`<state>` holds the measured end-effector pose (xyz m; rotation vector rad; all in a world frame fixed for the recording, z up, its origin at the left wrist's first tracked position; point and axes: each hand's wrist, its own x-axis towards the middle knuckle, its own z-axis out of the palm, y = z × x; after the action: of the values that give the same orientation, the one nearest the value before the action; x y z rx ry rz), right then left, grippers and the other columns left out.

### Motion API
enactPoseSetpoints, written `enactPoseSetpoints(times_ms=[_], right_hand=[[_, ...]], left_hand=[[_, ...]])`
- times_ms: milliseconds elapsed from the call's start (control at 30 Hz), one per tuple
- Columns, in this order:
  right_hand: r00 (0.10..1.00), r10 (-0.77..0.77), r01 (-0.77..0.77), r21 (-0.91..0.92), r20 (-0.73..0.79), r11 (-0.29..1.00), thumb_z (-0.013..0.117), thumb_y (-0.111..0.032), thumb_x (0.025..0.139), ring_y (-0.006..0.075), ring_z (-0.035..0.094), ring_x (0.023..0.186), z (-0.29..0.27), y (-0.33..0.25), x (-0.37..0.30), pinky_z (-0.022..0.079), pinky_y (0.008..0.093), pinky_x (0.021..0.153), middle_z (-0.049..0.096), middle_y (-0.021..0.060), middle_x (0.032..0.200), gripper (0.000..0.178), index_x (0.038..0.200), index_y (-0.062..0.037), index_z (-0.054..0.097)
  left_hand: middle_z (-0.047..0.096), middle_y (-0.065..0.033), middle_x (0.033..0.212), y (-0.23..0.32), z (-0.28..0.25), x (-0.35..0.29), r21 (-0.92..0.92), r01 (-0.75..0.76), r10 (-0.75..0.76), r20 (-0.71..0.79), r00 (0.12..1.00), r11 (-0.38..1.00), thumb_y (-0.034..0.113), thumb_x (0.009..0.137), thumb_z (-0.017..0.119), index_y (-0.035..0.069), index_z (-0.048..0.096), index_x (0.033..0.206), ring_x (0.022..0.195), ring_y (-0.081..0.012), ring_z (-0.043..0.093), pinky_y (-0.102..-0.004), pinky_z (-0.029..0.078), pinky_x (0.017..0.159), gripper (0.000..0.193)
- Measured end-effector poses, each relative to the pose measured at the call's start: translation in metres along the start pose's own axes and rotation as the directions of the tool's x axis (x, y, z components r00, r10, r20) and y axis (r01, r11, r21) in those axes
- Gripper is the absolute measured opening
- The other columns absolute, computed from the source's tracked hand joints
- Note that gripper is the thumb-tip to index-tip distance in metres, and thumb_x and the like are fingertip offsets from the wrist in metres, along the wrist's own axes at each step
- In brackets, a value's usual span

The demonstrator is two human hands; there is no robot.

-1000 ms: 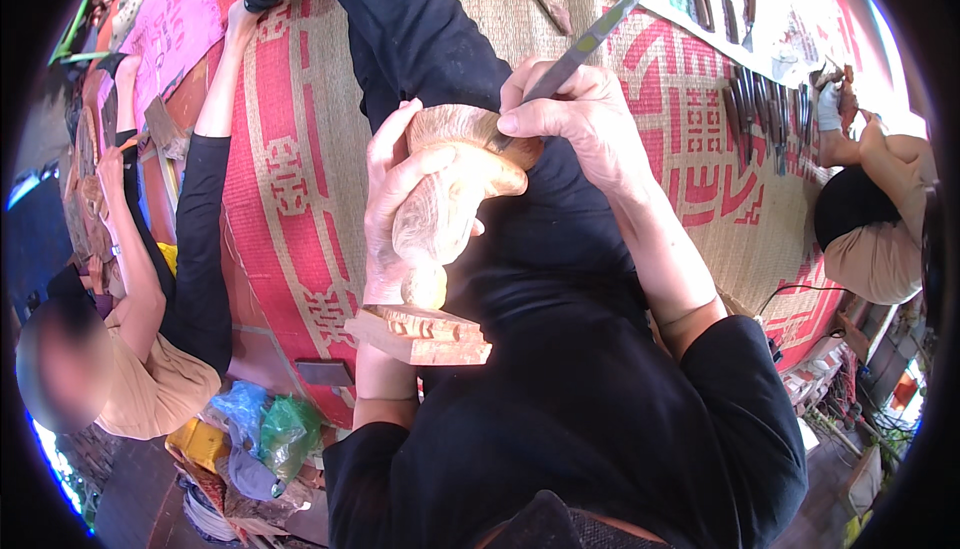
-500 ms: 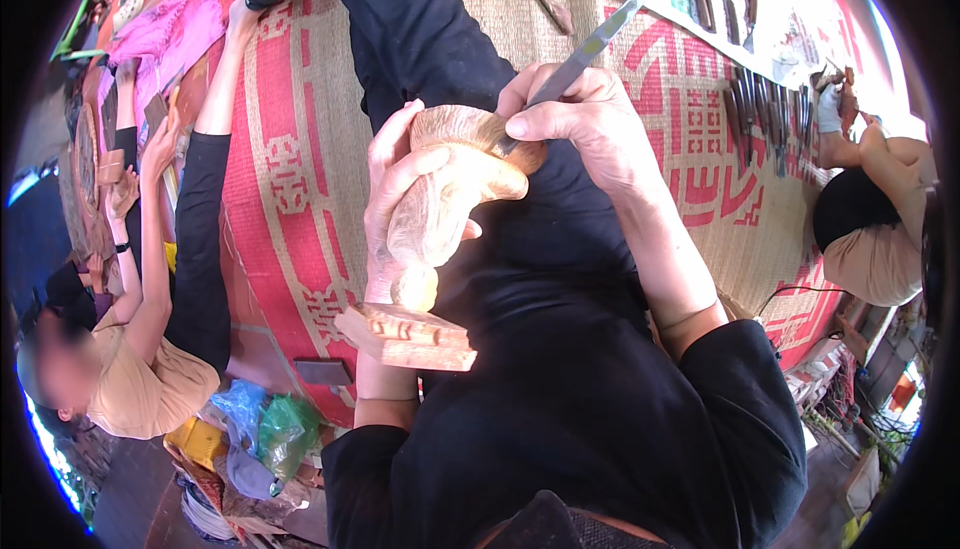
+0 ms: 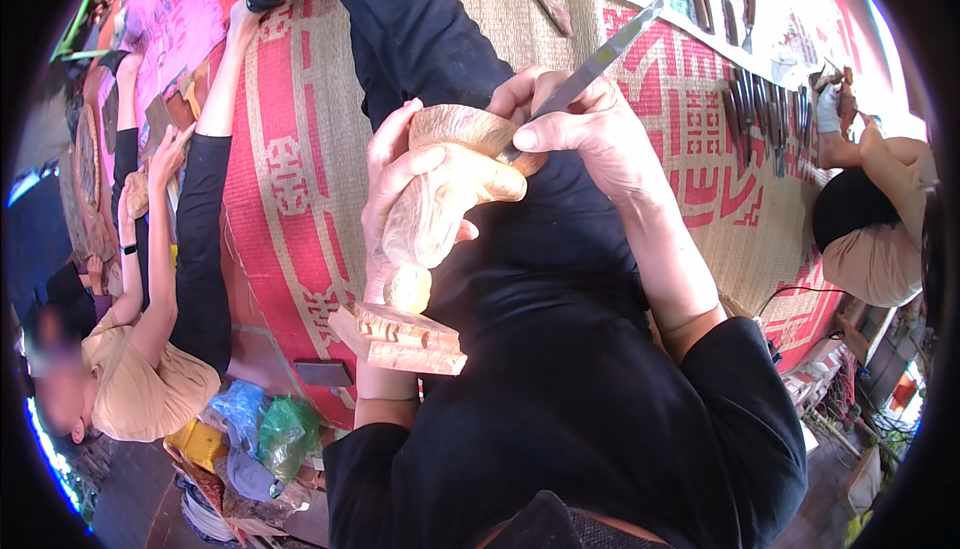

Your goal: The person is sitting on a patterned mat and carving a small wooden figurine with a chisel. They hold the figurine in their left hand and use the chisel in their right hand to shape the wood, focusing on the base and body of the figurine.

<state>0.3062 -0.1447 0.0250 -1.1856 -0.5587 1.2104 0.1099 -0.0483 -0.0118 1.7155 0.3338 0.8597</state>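
Note:
A pale wooden carving (image 3: 437, 211) with a rounded top and a stepped square base lies across my lap. My left hand (image 3: 392, 181) wraps around its upper part and steadies it. My right hand (image 3: 590, 134) grips a metal chisel (image 3: 600, 59), whose blade points up and to the right while its lower end meets the carving's rounded top near my thumb. Black trousers and black sleeves cover my legs and arms.
A red and tan woven mat (image 3: 300, 169) covers the floor. Several carving tools (image 3: 765, 104) lie in a row at the upper right, beside a seated person (image 3: 870, 214). Another person (image 3: 140, 279) sits at the left. Coloured plastic bags (image 3: 260, 434) lie at the lower left.
The chisel and my right hand have shifted slightly on the carving's top. The person at the left has moved an arm.

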Motion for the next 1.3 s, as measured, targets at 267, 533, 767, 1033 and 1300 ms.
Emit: enactPoseSetpoints(times_ms=[267, 533, 767, 1033, 1300], right_hand=[[0.994, -0.053, 0.051, 0.022, 0.092, 0.998, 0.073, -0.008, 0.071, 0.0166, 0.065, 0.079, -0.005, -0.002, -0.005, 0.050, 0.0300, 0.075, 0.069, 0.0093, 0.089, 0.012, 0.079, -0.0004, 0.070], [0.999, -0.011, 0.011, -0.019, -0.041, 1.000, 0.071, -0.006, 0.071, 0.0156, 0.066, 0.069, 0.003, -0.002, -0.002, 0.053, 0.0272, 0.067, 0.068, 0.0082, 0.074, 0.013, 0.080, 0.0024, 0.069], [0.997, -0.078, 0.078, 0.022, 0.001, 0.997, 0.071, -0.003, 0.071, 0.0178, 0.063, 0.070, 0.005, 0.001, -0.002, 0.051, 0.0285, 0.067, 0.066, 0.0140, 0.086, 0.013, 0.066, 0.0006, 0.060], [0.999, -0.047, 0.046, 0.093, 0.005, 0.995, 0.073, -0.004, 0.074, 0.0152, 0.065, 0.072, 0.007, -0.010, 0.000, 0.053, 0.0284, 0.070, 0.067, 0.0092, 0.084, 0.008, 0.077, 0.0017, 0.068], [0.999, -0.021, 0.022, 0.026, -0.029, 0.999, 0.071, -0.002, 0.074, 0.0165, 0.067, 0.072, 0.006, -0.009, -0.004, 0.054, 0.0280, 0.070, 0.068, 0.0106, 0.085, 0.007, 0.078, 0.0032, 0.068]], left_hand=[[0.037, -0.0207, 0.142, -0.002, -0.001, 0.001, -0.015, -0.027, 0.027, 0.007, 1.000, 1.000, 0.028, 0.057, 0.091, 0.014, 0.059, 0.119, 0.130, -0.0379, 0.041, -0.0432, 0.041, 0.104, 0.072], [0.037, -0.0217, 0.141, -0.006, -0.005, 0.001, 0.039, -0.068, 0.067, 0.016, 0.998, 0.997, 0.032, 0.058, 0.091, 0.015, 0.057, 0.122, 0.129, -0.0378, 0.041, -0.0438, 0.040, 0.105, 0.074], [0.038, -0.0193, 0.141, 0.001, 0.001, 0.001, 0.010, -0.030, 0.031, -0.046, 0.998, 0.999, 0.032, 0.059, 0.090, 0.014, 0.058, 0.120, 0.128, -0.0369, 0.043, -0.0437, 0.043, 0.102, 0.071], [0.038, -0.0204, 0.141, -0.007, -0.012, 0.007, 0.121, -0.097, 0.097, 0.005, 0.995, 0.988, 0.038, 0.057, 0.090, 0.014, 0.058, 0.118, 0.127, -0.0364, 0.043, -0.0430, 0.042, 0.102, 0.073], [0.039, -0.0250, 0.139, -0.015, -0.014, 0.005, 0.118, -0.130, 0.127, 0.031, 0.991, 0.984, 0.049, 0.062, 0.085, 0.013, 0.052, 0.124, 0.126, -0.0390, 0.044, -0.0456, 0.041, 0.103, 0.078]])
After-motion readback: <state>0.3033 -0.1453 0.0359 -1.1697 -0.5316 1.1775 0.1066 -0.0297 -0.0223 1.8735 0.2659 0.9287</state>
